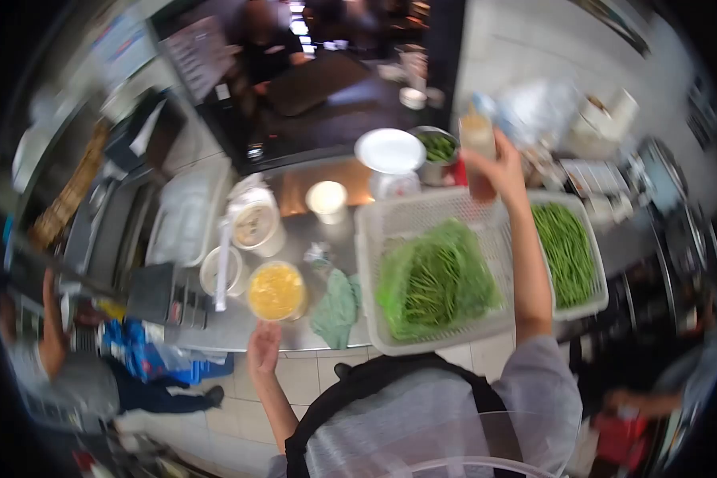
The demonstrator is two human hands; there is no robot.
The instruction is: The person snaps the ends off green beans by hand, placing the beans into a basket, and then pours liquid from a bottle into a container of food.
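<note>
My right hand (502,174) is wrapped round a tall, see-through bottle (478,131) with pale and brownish contents, blurred by motion. It holds the bottle up over the back edge of a white plastic basket (382,331). In that basket lies a green plastic bag (442,279) full of long green beans. My left hand (264,348) is open and holds nothing, palm up at the counter's front edge. Its fingertips are just below a round tub (276,291) of shredded yellow food. A crumpled green cloth (336,311) lies between the tub and the basket.
A second basket of green beans (564,253) stands on the right. A white plate (390,151) and a pot of cut greens (436,146) are at the back. White tubs (327,201) stand left of centre. One person (72,374) works at far left; another person's arm (645,404) shows lower right.
</note>
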